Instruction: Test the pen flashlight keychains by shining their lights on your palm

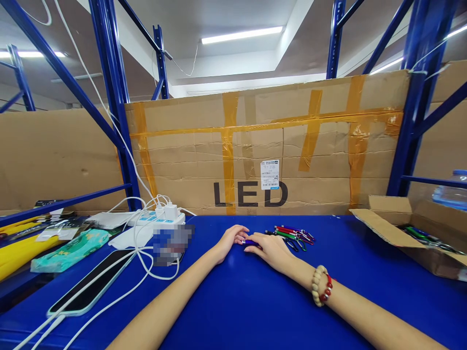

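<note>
A slim purple pen (249,242) lies between my two hands, low over the blue tabletop. My right hand (272,250) pinches it between thumb and fingers; a bead bracelet circles that wrist. On the pen's left end, my left hand (232,241) has its fingers curled closed, and part of their grip is hidden. Just beyond my right hand is a loose bundle of pens (292,234) in red, green, black, purple and blue, several with clip-like loops at the ends.
At right stands an open cardboard box (419,238) with more pens inside. On the left are a phone (93,282), white cables, a power strip (156,218) and a teal packet (71,250). A cardboard wall (189,160) marked LED closes off the back, between blue rack posts (116,97).
</note>
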{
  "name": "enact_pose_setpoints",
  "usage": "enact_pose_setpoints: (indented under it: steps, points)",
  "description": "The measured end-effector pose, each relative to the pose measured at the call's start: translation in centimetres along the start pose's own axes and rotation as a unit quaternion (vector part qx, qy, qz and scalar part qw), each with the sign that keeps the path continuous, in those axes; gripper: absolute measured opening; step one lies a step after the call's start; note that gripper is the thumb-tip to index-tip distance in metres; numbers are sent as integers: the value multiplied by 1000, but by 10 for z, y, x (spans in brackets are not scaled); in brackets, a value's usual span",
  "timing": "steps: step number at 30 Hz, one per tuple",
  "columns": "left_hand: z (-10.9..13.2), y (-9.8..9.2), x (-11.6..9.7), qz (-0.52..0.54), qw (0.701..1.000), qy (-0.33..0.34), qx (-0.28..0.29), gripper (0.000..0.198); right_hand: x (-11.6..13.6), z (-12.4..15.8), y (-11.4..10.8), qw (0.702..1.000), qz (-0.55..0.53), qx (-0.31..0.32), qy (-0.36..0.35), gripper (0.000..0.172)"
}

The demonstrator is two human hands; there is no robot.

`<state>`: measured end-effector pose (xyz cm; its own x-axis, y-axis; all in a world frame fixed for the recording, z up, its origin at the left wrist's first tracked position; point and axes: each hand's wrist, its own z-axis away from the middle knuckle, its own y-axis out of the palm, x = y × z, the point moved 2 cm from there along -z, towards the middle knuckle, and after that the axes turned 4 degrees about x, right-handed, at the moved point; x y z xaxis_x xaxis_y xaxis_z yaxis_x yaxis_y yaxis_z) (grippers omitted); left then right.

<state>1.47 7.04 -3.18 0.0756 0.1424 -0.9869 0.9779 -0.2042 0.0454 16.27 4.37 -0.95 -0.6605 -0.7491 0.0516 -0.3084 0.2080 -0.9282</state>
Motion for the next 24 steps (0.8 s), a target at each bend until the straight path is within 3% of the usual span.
enact_pose_setpoints:
  steps: [11,24]
  points:
    - [0,0,0,1,1000,2,3,21,1,-1,-1,999,46,9,0,28]
    - [0,0,-2,-5,1000,-5,-3,20,-1,2,4,1000,12,16,17,34]
